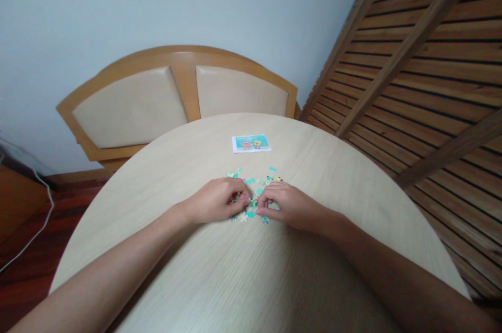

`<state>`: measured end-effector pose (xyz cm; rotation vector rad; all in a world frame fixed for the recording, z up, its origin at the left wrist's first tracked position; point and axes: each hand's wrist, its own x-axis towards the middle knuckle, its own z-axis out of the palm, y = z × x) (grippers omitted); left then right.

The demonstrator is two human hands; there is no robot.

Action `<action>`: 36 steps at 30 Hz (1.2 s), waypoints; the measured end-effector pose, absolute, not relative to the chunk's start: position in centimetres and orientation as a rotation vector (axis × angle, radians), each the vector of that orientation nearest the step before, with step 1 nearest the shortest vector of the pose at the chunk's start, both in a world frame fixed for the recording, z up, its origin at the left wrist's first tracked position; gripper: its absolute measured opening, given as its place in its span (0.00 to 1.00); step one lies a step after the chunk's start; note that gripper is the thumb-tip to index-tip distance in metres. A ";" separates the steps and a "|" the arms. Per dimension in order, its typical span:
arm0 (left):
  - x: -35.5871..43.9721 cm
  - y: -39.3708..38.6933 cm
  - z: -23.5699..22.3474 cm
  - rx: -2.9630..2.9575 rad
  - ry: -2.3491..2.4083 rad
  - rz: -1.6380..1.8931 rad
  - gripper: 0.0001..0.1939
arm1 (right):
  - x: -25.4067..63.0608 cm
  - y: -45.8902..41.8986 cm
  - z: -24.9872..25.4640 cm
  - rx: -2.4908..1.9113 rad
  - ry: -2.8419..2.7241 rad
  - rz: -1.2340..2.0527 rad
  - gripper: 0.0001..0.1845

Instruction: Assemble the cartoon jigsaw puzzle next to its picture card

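Observation:
Small jigsaw puzzle pieces (250,214), mostly turquoise with some pale, yellow and dark ones, lie scattered in a loose heap on the round table. My left hand (217,199) rests at the left side of the heap, its fingers curled and thumb and fingertips pinched at what looks like a puzzle piece. Facing it from the right, my right hand (290,205) is also curled, thumb and index finger drawn together low over the pieces. Whatever it pinches is too small to make out. Both hands cover part of the heap.
Beyond the heap lies a picture card (251,143) with a pink and a yellow cartoon figure on turquoise. The pale wood table (188,280) has a curved edge. A padded wooden headboard (182,56) stands behind it, and a slatted wooden panel (423,71) leans at the right.

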<state>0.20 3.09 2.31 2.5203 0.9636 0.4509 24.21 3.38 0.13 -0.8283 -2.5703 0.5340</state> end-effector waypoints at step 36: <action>-4.8 5.1 3.8 2.278 1.109 -0.031 0.13 | 24.3 3.2 0.0 -0.829 -2.596 0.286 0.16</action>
